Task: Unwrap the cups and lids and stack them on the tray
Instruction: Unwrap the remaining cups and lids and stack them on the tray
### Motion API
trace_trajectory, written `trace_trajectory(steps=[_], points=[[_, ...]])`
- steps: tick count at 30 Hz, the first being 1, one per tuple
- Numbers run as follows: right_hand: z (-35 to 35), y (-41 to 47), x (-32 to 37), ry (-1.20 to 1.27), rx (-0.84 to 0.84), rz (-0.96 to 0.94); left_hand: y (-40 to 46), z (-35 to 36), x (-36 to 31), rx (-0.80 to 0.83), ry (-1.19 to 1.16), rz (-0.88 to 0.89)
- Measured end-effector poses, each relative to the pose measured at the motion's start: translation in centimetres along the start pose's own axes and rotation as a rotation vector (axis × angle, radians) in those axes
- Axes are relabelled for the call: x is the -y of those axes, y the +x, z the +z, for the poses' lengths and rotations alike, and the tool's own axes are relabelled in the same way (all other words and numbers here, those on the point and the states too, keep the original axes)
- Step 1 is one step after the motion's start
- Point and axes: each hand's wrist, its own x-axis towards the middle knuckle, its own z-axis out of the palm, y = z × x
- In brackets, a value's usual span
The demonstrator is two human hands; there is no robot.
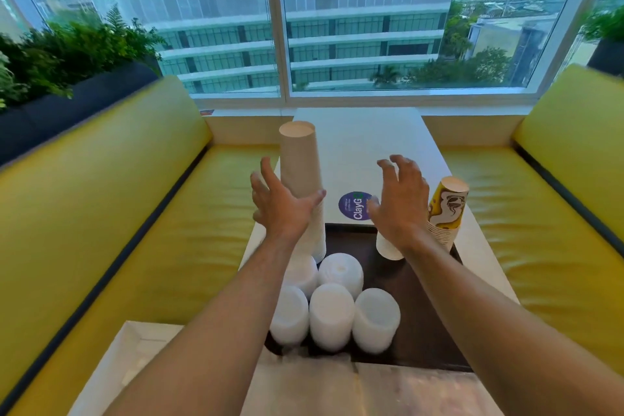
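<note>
From the head camera, a dark tray (429, 314) lies on a narrow white bench (364, 145) that runs away toward a wide window (368, 17), with yellow padded seats (118, 230) on the left and right.

At the tray's far left corner stands a tall stack of plain white cups (300, 179), upside down and leaning slightly. At its far right corner stands a shorter stack of yellow printed cups (447, 209), also upside down. A short white cup stack (388, 246) sits just left of the yellow one, partly hidden behind the right wrist. On the near half of the tray, five white lid stacks (332, 314) stand close together, touching one another, two behind and three in front.

The left hand (280, 206) is raised with fingers spread; its thumb lies against the side of the tall white stack, and it grips nothing. The right hand (398, 199) is raised between the two far stacks, fingers spread and slightly bent, holding nothing and apart from the yellow cups.

A round purple sticker (354, 206) lies on the bench just beyond the tray, between the hands. An open white cardboard box (131, 355) sits at the near left edge. Green plants (67, 51) stand behind the left seat.
</note>
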Motion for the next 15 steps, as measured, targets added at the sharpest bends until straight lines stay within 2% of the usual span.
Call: trace_trajectory(steps=[3,8,15], points=[[0.1,0.0,-0.8,-0.064,0.016,0.073,1.0,0.2,1.2,0.15,-0.145,-0.029],[0.2,-0.7,-2.7,-0.154,0.089,0.122,1.5,1.2,1.6,0.243,-0.207,-0.03],[0.4,-0.9,-4.6,-0.029,0.116,0.109,0.5,4.1,-0.8,0.421,-0.212,0.083]])
